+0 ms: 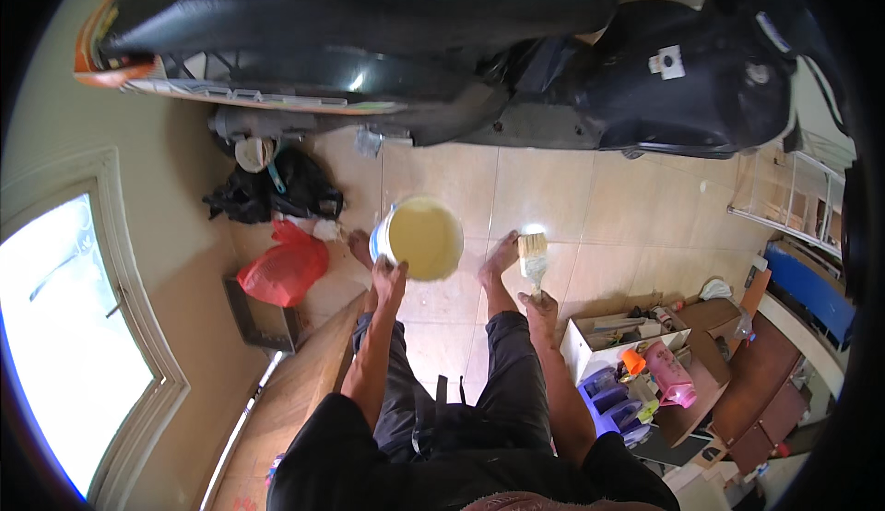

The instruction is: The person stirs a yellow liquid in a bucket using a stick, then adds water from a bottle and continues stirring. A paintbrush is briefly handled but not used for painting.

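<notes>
My left hand [391,275] is closed on the near rim of a round bucket [379,240]. Pale yellow paint, or a liquid like it, shows inside the bucket. In my right hand [539,305] is a wide paintbrush [534,262], gripped by its handle with the bristles pointing away from me. The bristles look pale and coated, and whitish smears cover the ferrule. Brush and bucket are apart, with my bare right foot [501,258] between them in the picture.
A dark scooter [544,87] stretches across the far side. Left of me are a red plastic bag [288,267], black bags [300,184] and a window [74,326]. To the right stand a box of tools [590,350], a pink bottle [668,373] and a wire rack [793,188].
</notes>
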A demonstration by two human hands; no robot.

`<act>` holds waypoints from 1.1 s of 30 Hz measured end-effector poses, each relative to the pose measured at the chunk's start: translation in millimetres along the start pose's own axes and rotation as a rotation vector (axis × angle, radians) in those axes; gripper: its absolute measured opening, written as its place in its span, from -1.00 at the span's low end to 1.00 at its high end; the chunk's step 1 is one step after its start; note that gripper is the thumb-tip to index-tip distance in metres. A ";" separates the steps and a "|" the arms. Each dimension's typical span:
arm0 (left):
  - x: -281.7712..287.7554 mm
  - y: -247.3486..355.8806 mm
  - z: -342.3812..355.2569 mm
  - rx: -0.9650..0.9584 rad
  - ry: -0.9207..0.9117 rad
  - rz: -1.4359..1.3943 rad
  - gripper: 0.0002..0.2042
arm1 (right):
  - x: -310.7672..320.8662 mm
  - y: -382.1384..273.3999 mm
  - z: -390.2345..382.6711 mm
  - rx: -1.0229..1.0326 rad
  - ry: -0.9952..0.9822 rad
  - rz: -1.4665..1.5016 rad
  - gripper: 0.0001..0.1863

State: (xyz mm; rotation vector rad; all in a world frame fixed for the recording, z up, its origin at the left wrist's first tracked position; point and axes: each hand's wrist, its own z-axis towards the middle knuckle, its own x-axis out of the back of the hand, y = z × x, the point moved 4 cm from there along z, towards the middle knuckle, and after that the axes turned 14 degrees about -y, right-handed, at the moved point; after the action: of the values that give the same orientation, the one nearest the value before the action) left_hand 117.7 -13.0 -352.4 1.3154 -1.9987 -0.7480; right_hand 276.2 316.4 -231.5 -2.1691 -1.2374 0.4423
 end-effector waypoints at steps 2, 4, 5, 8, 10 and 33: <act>10.8 26.2 -35.1 0.036 0.009 0.164 -0.66 | -10.8 -8.9 -2.8 0.119 0.014 -0.037 -0.81; 22.4 34.1 -67.6 0.032 -0.024 0.182 -0.64 | -11.1 -5.6 -4.9 0.122 -0.005 -0.061 -0.80; 25.3 54.4 -83.0 0.041 -0.035 0.236 -0.65 | -8.5 1.0 -1.7 0.130 -0.008 -0.068 -0.80; 38.4 72.3 -118.4 -0.088 -0.023 0.090 -0.69 | -18.9 -41.6 -19.0 0.062 -0.123 0.050 -0.86; 31.3 121.8 -144.3 -0.036 -0.105 0.120 -0.70 | -24.6 -81.3 -26.6 0.136 -0.138 0.080 -0.89; -37.5 332.1 -302.4 -0.061 0.051 0.137 -0.64 | 15.7 -257.0 -73.7 0.164 -0.547 -0.135 -0.75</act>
State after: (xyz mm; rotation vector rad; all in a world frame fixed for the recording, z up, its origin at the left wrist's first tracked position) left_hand 165.6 99.9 81.3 1.1393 -1.9871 -0.6988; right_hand 154.7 405.3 -10.0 -1.8683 -1.5548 1.0890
